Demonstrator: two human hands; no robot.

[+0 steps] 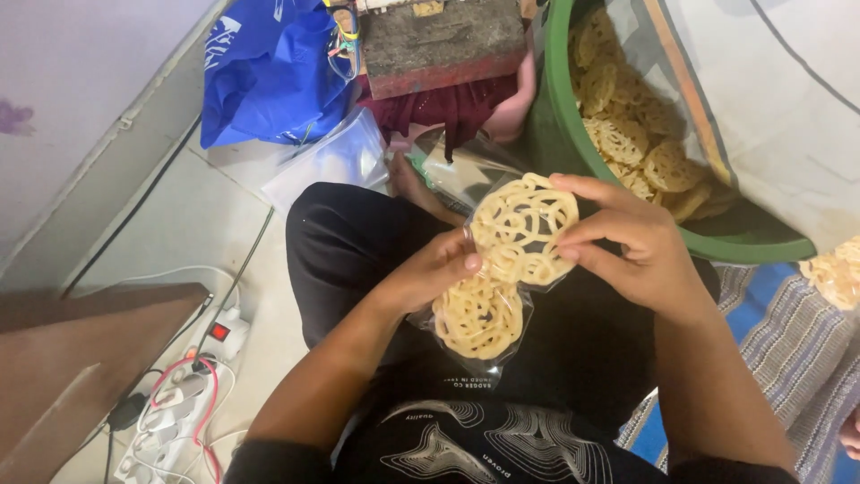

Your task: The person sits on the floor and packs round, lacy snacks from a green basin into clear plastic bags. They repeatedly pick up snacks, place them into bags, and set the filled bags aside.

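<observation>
My right hand (pixel 640 246) pinches a round, lacy yellow cracker (pixel 524 224) by its right edge, its lower part inside the mouth of a clear plastic bag (pixel 488 354). My left hand (pixel 430 269) grips the bag's left side, thumb on the crackers. More crackers (pixel 479 318) sit stacked in the bag, which rests over my black-trousered lap. A green basin (pixel 573 134) lined with plastic holds several more of these crackers (pixel 627 116) just beyond my right hand.
A blue plastic bag (pixel 269 72) and clear empty bags (pixel 336 157) lie on the tiled floor ahead. A power strip (pixel 179 403) with plugs and cables sits at lower left beside a brown board (pixel 72 367). A striped mat (pixel 788 341) with loose crackers (pixel 838 269) lies right.
</observation>
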